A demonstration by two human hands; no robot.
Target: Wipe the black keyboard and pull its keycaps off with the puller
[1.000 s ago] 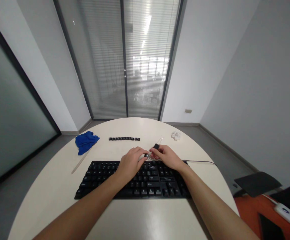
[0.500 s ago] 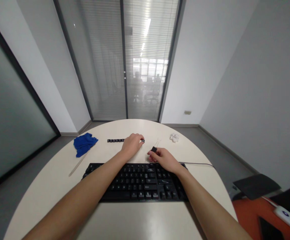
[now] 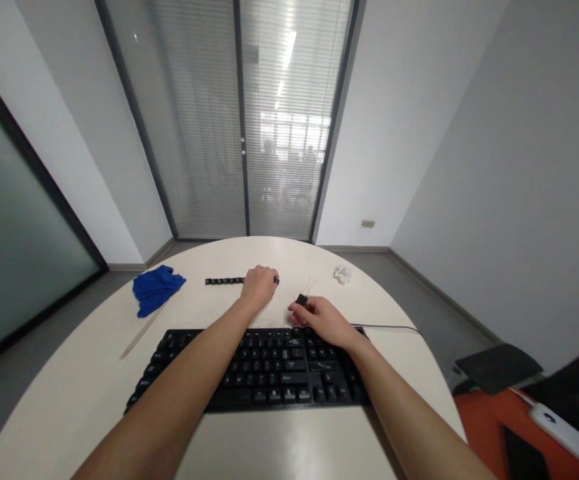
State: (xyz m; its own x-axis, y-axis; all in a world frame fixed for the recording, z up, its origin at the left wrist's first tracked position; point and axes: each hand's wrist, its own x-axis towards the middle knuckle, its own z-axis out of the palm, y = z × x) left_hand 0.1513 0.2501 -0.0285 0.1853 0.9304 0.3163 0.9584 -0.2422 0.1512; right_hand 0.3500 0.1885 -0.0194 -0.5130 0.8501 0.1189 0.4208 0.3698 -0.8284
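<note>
Beyond the keyboard, my left hand (image 3: 259, 289) is closed at the right end of a row of black keycaps (image 3: 223, 281). Its fingers are on a small black keycap (image 3: 276, 281), and the hand hides part of the row. My right hand (image 3: 322, 317) holds a wire keycap puller by its black handle (image 3: 302, 300), just above the keyboard's back edge. The puller's thin wire prongs (image 3: 310, 287) point away from me. Under both forearms lies the black keyboard (image 3: 294, 378), partly covered by them.
On the left of the round table (image 3: 249, 443) lie a crumpled blue cloth (image 3: 156, 290) and a thin pale stick (image 3: 142, 335). A crumpled white piece (image 3: 342, 274) sits at the back right. The keyboard cable (image 3: 389, 327) runs off the right edge, near an orange chair (image 3: 482, 427).
The whole view has shifted slightly left. My left fingers have come down closer over the keycap at the row's end. The right hand keeps its hold on the keycap puller.
</note>
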